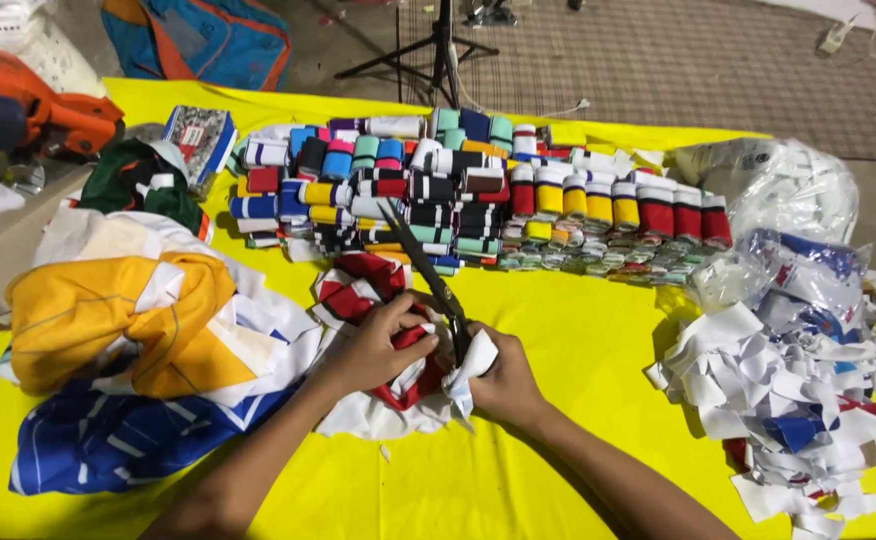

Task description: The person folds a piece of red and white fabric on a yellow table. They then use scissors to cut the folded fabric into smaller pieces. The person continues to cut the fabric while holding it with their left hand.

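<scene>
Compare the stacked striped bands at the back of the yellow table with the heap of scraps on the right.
The striped bands lie folded in ordered rows; the scraps lie in a loose, tangled heap. The bands are mostly saturated red, yellow, black and teal; the scraps are mostly white, with some blue and red. The bands have even sizes; the scraps are ragged and uneven. Both are fabric and rest on the yellow table.
</scene>
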